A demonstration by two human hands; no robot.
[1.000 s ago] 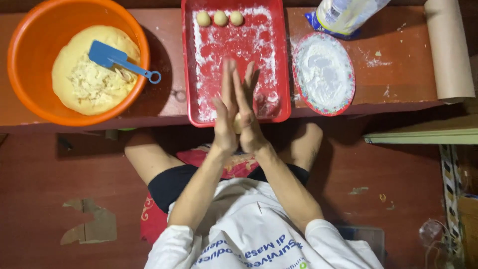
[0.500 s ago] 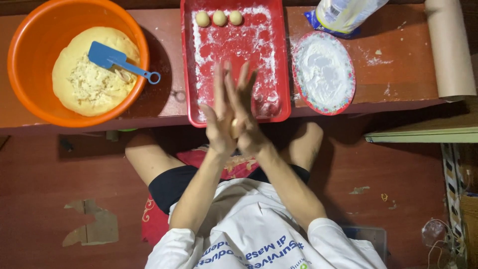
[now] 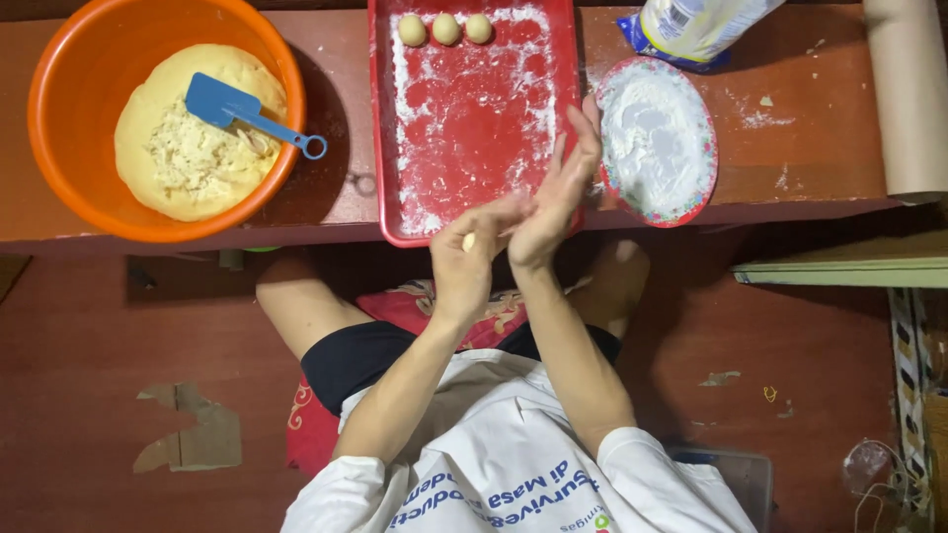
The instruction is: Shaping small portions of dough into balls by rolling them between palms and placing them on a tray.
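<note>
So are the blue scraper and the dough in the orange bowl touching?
Touching. The head view shows the blue scraper lying blade-down on the dough inside the orange bowl.

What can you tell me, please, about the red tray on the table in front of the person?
The red tray is a rectangular, plastic-looking tray with a raised rim, lying flat on the reddish-brown table, between the orange bowl and the flour plate. Its floor is dusted unevenly with white flour. Three small dough balls sit in a row along its far edge. The person's hands overlap its near right corner in this view; contact cannot be told.
</note>
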